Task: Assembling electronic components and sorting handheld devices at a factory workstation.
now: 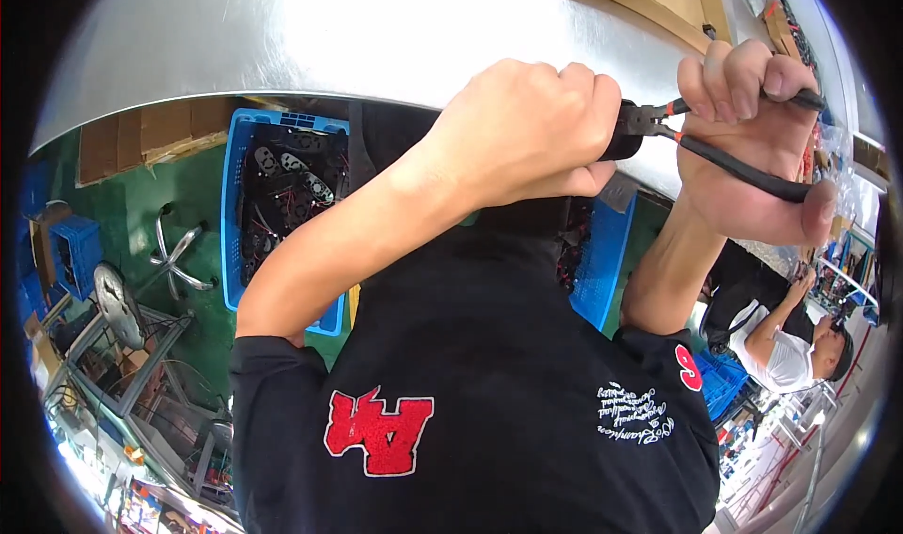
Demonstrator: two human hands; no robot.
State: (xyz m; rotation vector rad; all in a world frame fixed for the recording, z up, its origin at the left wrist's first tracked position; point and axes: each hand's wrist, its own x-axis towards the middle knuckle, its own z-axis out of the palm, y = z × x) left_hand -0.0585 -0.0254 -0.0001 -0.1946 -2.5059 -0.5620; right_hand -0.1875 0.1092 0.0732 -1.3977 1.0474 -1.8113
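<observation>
At our metal bench (376,35), pliers (646,120): jaws beside the black part (630,148).
Right hand (752,139): curled round splayed handles (743,167).
Left hand (536,125): apparently pinching that part; we should brace it, squeezing evenly.

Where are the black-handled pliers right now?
In the head view, the pliers are at upper right, in the right hand, their jaws pointing left at the black piece in the left hand.

The left grip (541,129) hides much of the black part (625,146).
</observation>
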